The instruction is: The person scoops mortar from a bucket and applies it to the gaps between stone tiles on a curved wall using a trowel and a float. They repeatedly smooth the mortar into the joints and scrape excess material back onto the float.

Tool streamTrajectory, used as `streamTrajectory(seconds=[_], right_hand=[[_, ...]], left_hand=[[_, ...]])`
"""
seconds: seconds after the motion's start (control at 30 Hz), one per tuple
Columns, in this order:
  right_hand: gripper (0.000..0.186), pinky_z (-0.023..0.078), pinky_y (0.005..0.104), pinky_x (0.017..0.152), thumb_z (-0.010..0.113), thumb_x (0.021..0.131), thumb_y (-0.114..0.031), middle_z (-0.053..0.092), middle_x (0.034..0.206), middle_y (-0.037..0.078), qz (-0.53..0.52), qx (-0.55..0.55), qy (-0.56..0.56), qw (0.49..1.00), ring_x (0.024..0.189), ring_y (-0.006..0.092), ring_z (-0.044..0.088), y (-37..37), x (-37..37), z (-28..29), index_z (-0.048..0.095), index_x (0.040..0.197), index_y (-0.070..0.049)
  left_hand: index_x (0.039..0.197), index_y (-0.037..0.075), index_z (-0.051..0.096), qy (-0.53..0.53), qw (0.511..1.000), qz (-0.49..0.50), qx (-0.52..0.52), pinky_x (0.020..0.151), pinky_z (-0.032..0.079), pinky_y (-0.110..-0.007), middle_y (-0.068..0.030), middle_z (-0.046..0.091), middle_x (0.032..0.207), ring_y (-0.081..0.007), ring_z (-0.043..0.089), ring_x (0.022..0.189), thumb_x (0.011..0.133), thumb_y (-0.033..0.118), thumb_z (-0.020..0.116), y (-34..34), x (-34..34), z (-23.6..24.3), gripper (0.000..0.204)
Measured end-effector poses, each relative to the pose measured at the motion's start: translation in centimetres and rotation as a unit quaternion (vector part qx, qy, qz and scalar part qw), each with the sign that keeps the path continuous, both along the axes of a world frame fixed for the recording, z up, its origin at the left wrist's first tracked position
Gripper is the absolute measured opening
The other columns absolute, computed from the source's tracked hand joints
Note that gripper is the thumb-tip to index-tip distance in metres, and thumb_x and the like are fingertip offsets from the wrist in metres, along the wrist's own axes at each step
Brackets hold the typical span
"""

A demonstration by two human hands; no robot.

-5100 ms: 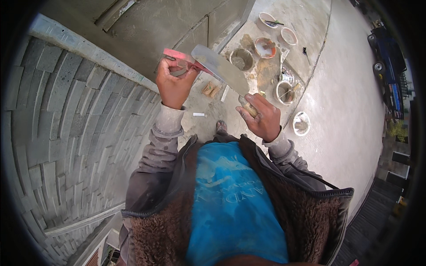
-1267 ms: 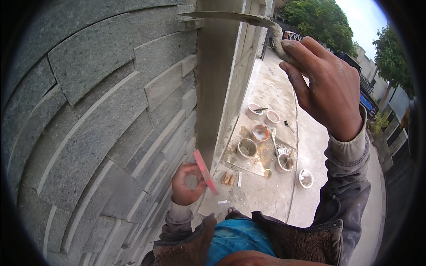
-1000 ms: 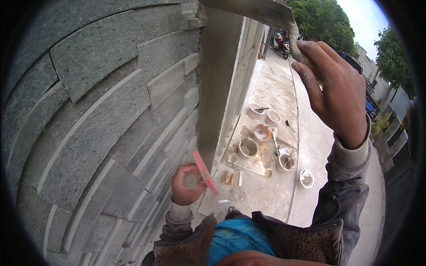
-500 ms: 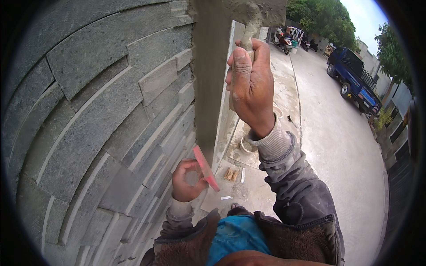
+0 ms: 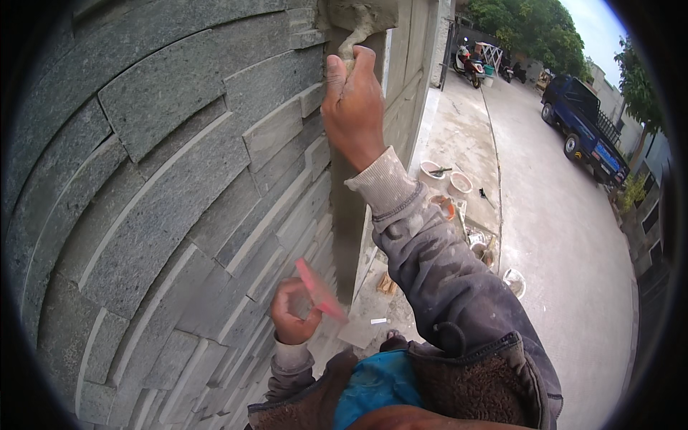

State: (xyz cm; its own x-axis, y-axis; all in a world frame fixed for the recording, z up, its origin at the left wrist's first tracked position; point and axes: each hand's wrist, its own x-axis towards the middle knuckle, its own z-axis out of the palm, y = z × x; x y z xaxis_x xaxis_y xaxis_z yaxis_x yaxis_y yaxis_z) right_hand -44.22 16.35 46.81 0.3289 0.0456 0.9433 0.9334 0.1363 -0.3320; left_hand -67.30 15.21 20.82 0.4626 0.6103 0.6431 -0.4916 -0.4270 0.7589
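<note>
My right hand [image 5: 352, 107] is raised at the top, its fingers wrapped round the handle of a cement-caked trowel [image 5: 357, 32]. The trowel's flat blade lies against the upper part of a strip of smooth grey mortar [image 5: 349, 251], at the edge of the stone-clad wall [image 5: 172, 193]. Lower down, my left hand [image 5: 292, 315] grips a thin red float [image 5: 319, 290], held tilted close to the wall. The float's grip is mostly hidden by the curled fingers.
Several tubs, among them a white tub [image 5: 461, 183] and an orange one [image 5: 443, 207], stand on the pavement right of the wall. A blue pickup truck [image 5: 584, 129] is parked across the concrete lane [image 5: 559, 265]. Motorbikes [image 5: 469, 68] stand farther back.
My right hand has shifted left with the trowel, bringing the blade over the mortar strip. My left hand and the red float have moved slightly left and down. The view has shifted too.
</note>
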Motion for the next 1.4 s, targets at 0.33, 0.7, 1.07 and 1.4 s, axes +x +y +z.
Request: streamTrajectory(seconds=[0.33,0.7,1.07,1.4], right_hand=[[0.034,0.049,0.0553,0.073,0.051,0.108,-0.027,0.063,0.094,0.029,-0.011,-0.013,0.005,1.000,0.086,0.0504,0.063,0.4,0.6,0.0,0.045,0.122,0.004],[0.030,0.048,0.0570,0.067,0.050,0.107,-0.025,0.063,0.080,0.029,0.007,-0.027,0.013,1.000,0.077,0.0519,0.063,1.0,0.9,0.4,0.044,0.116,0.003],[0.034,0.049,0.0510,0.064,0.050,0.108,-0.027,0.061,0.072,0.023,0.108,0.003,0.037,0.993,0.069,0.0452,0.064,0.5,-0.9,0.3,0.046,0.121,0.005],[0.037,0.048,0.0229,0.057,0.048,0.110,-0.033,0.057,0.094,0.004,0.381,-0.052,0.226,0.895,0.065,0.0086,0.055,-12.7,-2.3,-4.9,0.045,0.130,-0.002]], left_hand=[[0.112,-0.002,0.060,-0.007,1.000,-0.024,-0.002,0.078,0.051,-0.031,-0.0105,0.064,0.101,-0.0172,0.062,0.088,0.078,0.007,0.074,0.3,0.6,0.1,0.038],[0.113,-0.002,0.060,0.010,1.000,-0.016,0.008,0.076,0.051,-0.030,-0.0106,0.064,0.102,-0.0173,0.063,0.087,0.079,0.009,0.073,0.4,-0.1,0.2,0.037],[0.113,-0.002,0.059,0.007,1.000,0.007,0.015,0.084,0.050,-0.033,-0.0113,0.064,0.104,-0.0195,0.061,0.093,0.081,0.015,0.076,0.6,0.0,-0.9,0.040],[0.127,-0.001,0.050,-0.102,0.985,0.030,-0.136,0.104,0.044,-0.038,-0.0122,0.060,0.125,-0.0213,0.058,0.120,0.085,0.026,0.085,-1.3,4.0,0.6,0.061]])
